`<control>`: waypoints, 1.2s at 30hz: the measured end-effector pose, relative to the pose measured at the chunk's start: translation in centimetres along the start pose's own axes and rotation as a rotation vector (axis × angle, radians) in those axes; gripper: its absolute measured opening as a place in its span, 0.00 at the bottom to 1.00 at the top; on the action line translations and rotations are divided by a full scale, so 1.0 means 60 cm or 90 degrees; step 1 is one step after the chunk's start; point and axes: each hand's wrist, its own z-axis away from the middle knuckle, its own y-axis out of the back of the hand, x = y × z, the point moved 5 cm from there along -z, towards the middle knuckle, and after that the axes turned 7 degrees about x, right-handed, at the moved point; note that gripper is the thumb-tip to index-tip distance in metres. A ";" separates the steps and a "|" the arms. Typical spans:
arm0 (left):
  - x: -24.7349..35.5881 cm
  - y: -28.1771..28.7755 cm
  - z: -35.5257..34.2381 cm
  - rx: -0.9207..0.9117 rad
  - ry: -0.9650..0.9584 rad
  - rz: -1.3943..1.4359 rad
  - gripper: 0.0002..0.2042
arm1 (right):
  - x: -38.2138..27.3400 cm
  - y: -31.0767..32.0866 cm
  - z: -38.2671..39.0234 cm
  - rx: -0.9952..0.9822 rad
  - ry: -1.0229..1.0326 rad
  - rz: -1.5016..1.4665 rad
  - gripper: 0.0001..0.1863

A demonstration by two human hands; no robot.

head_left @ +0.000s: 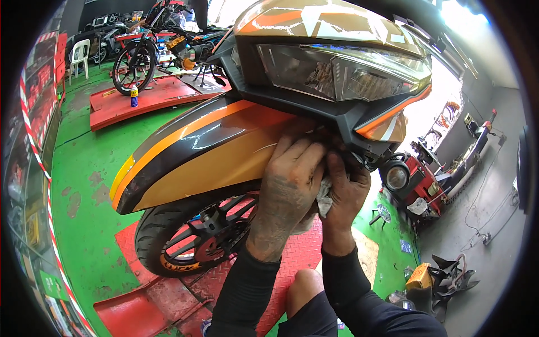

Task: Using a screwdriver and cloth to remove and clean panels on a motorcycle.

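Both my hands are raised under the front fairing of a gold, black and orange motorcycle, below its headlight [337, 73]. My left hand [289, 182] is closed, its back toward me, with the fingertips hidden behind the dark lower trim [303, 104]. Right beside it, my right hand [347, 194] is closed too, thumb pointing up. A crumpled whitish rag [324, 197] shows between the palms, gripped in the right hand. What the left fingers grip is hidden. To their left runs the gold front mudguard [208, 154], above the front wheel [168, 241].
A red lift platform [213, 286] lies under the wheel on green floor. A round black lamp [394, 175] sits just right of my hands. At the back left, another motorcycle [135, 66] stands by a red ramp with a spray can [134, 96]. Black parts [443, 281] lie at the right.
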 end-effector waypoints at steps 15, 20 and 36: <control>-0.016 0.000 -0.002 0.004 0.065 0.040 0.06 | -0.007 0.006 0.044 -0.087 0.039 -0.029 0.25; -0.015 -0.003 -0.002 -0.014 0.077 0.046 0.06 | 0.006 0.035 0.034 -0.103 -0.037 -0.050 0.21; -0.019 0.007 0.000 0.024 0.067 0.044 0.06 | 0.001 -0.035 0.027 -0.015 0.068 -0.062 0.12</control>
